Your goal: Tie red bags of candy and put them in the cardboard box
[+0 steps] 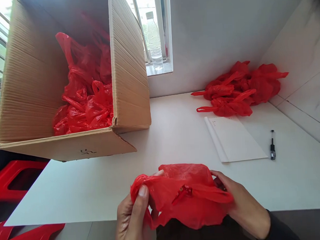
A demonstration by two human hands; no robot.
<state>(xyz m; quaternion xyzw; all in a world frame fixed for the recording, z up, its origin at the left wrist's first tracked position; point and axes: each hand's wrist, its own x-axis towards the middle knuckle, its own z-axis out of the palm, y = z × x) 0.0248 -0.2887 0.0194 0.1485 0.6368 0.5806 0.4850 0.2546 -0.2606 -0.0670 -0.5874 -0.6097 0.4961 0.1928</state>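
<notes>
A red plastic carrier bag [189, 211] is spread between my hands at the table's front edge. My left hand [133, 213] pinches its left end, thumb on top. My right hand [237, 192] grips the right side near a loop handle, its fingers partly hidden by the plastic. Through a gap in the middle of the bag shows a small patterned dark red item [187, 191], whose kind I cannot make out.
Left stands an open cardboard box [129, 65] holding several red bags [86, 101]. More tied red bags [235, 89] lie back right, behind a paper pad [239, 140] and a black pen [272, 147]. A water bottle [154, 41] stands on the windowsill; red stools [22, 170] are lower left.
</notes>
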